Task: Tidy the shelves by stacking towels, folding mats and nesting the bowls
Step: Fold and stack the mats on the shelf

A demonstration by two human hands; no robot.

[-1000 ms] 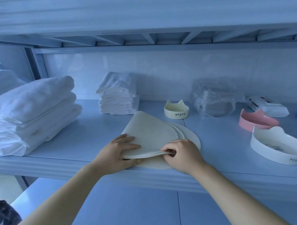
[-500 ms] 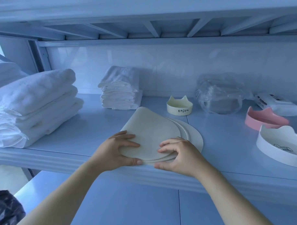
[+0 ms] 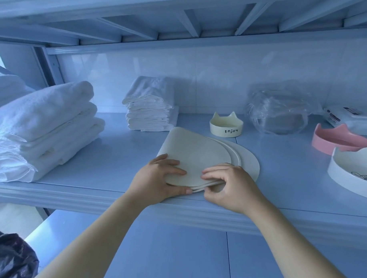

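A cream mat (image 3: 196,154) lies folded over on a round white mat (image 3: 249,159) near the shelf's front edge. My left hand (image 3: 159,179) grips the folded mat's near left edge, fingers on top and thumb at the edge. My right hand (image 3: 225,184) pinches the layered near edge from the right. A thick stack of white towels (image 3: 42,127) sits at the left, a smaller folded stack (image 3: 150,107) at the back. A cream cat-ear bowl marked "Enjoy" (image 3: 226,126), a pink bowl (image 3: 340,138) and a large white bowl (image 3: 354,170) stand to the right.
A clear plastic bag holding a dark object (image 3: 279,112) and a white packet (image 3: 348,118) stand at the back right. The upper shelf's ribs (image 3: 191,22) hang overhead. A lower blue shelf (image 3: 161,249) lies below; a dark bag (image 3: 12,259) shows at bottom left.
The folded mat has been pressed flatter. My right hand shifted from under the fold to pinching the stacked near edges, and my left hand stayed on the left edge. The view moved closer.
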